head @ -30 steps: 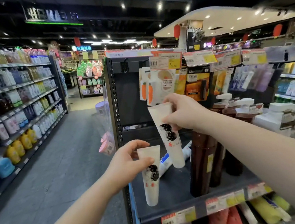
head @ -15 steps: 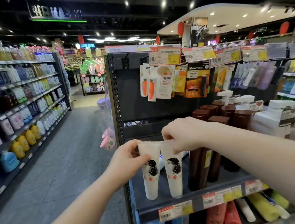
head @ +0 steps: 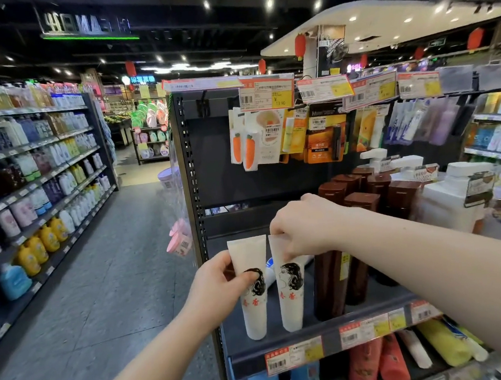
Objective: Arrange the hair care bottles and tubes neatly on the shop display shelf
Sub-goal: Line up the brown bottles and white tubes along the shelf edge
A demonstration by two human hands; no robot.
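My left hand [head: 218, 286] grips the left tube [head: 253, 307]; my right hand [head: 304, 227] pinches the right tube [head: 291, 307] by its top. Both are white with a black-haired head print, standing side by side on the shelf [head: 319, 333].

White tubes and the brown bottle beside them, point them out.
left white tube [head: 255, 319], head view, lower body below the print.
right white tube [head: 292, 313], head view, lower body.
front brown bottle [head: 327, 289], head view, mid body.

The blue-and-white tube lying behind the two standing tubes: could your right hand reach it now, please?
Probably not yet: the right hand pinches the right white tube, which with the left white tube stands before the lying tube; freed, it could likely reach over.
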